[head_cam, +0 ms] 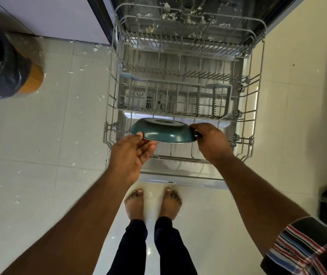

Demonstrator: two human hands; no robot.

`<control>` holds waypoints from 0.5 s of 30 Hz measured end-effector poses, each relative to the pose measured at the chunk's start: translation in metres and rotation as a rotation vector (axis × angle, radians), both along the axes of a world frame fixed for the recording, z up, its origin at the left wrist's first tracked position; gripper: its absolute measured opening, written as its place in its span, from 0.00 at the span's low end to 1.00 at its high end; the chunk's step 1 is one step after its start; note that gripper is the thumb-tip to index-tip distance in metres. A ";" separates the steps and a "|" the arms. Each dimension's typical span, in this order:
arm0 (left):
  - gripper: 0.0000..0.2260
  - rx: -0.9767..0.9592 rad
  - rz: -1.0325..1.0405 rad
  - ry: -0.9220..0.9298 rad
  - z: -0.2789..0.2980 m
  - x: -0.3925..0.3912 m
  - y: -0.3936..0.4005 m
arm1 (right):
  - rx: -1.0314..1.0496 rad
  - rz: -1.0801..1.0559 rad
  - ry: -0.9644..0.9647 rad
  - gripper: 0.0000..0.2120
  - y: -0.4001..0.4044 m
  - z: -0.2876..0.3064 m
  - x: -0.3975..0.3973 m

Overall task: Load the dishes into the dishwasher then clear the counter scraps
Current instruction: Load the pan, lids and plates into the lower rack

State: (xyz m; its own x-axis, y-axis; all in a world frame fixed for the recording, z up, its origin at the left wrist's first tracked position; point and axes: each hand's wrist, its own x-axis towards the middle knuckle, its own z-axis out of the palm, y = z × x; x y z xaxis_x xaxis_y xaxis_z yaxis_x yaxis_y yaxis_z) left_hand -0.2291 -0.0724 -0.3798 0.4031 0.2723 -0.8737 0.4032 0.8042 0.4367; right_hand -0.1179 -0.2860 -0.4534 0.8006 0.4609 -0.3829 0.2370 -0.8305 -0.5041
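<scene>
Dishwasher rack, both hands gripping bowl

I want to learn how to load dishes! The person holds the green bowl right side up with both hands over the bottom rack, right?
Not quite. The head view shows the green bowl upside down, its base facing up. The left hand and right hand do hold it by its rim over the bottom rack.

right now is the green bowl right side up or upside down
Upside down: the dark green ceramic bowl shows its foot ring on top, rim facing down.
</scene>
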 end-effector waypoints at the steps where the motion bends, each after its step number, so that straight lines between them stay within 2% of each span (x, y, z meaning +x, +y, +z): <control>1: 0.07 -0.001 0.014 -0.019 0.007 -0.003 -0.001 | 0.031 0.003 -0.022 0.22 -0.001 0.006 0.000; 4: 0.06 -0.010 0.054 -0.049 0.027 -0.013 -0.005 | 0.091 0.025 -0.056 0.22 -0.009 0.025 -0.005; 8: 0.06 -0.030 0.055 -0.027 0.034 -0.028 -0.013 | 0.087 0.021 0.015 0.22 -0.021 0.034 -0.021; 15: 0.06 -0.097 -0.027 0.069 -0.001 -0.029 -0.022 | -0.100 0.021 0.170 0.24 -0.026 0.011 -0.030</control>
